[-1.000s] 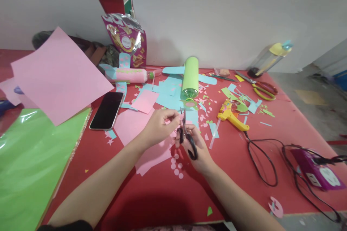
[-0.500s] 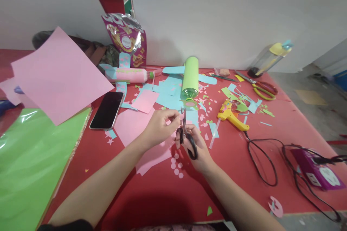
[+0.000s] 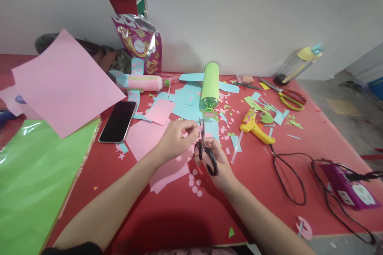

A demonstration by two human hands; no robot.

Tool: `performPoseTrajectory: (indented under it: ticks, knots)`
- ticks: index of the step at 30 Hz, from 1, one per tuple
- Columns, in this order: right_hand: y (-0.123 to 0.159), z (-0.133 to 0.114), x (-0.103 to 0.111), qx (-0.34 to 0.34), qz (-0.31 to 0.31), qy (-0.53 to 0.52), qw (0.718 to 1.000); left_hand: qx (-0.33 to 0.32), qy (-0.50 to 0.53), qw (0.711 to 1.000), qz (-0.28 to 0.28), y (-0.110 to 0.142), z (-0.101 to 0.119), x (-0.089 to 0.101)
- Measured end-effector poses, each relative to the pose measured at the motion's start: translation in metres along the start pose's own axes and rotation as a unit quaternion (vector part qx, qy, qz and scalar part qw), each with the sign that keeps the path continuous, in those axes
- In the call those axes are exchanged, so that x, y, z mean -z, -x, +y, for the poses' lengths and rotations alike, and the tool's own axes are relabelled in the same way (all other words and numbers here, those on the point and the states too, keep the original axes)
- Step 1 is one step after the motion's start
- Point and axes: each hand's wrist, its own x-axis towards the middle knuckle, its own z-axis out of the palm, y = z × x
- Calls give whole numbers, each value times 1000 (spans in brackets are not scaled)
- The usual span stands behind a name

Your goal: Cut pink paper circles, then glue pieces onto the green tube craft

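My right hand [image 3: 220, 163] grips small black-handled scissors [image 3: 206, 149], blades pointing up and away from me. My left hand [image 3: 175, 137] pinches a tiny pink paper scrap [image 3: 198, 129] right at the blades. Both hands hover over pink paper pieces [image 3: 167, 169] on the red table [image 3: 167, 215]. Several small pink cut circles [image 3: 195, 185] lie just below the hands. A green-wrapped bottle [image 3: 209, 84] with blue paper wings lies beyond the hands.
A black phone [image 3: 118, 121] lies left of the hands. A large pink sheet [image 3: 64, 83] and green sheet [image 3: 32, 179] fill the left. A yellow glue gun [image 3: 255, 126], its black cable [image 3: 291, 183], a purple power strip [image 3: 351, 191] and yellow-handled scissors [image 3: 289, 98] sit right. Paper scraps litter the middle.
Almost nothing differs; the scissors and my right hand shifted very slightly while the left hand keeps its pinch on the pink scrap.
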Motion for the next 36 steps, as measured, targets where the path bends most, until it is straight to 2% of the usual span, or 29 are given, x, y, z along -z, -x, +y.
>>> performPoseTrajectory:
  ticks: [15, 23, 36]
  knots:
    - [0, 0, 1, 1, 5, 5, 1000, -7, -14, 999, -36, -1, 1, 6]
    - [0, 0, 1, 1, 8, 6, 1000, 4, -17, 1000, -21, -1, 1, 2]
    - [-1, 0, 1, 1, 24, 12, 1000, -4, -17, 999, -32, -1, -1, 5]
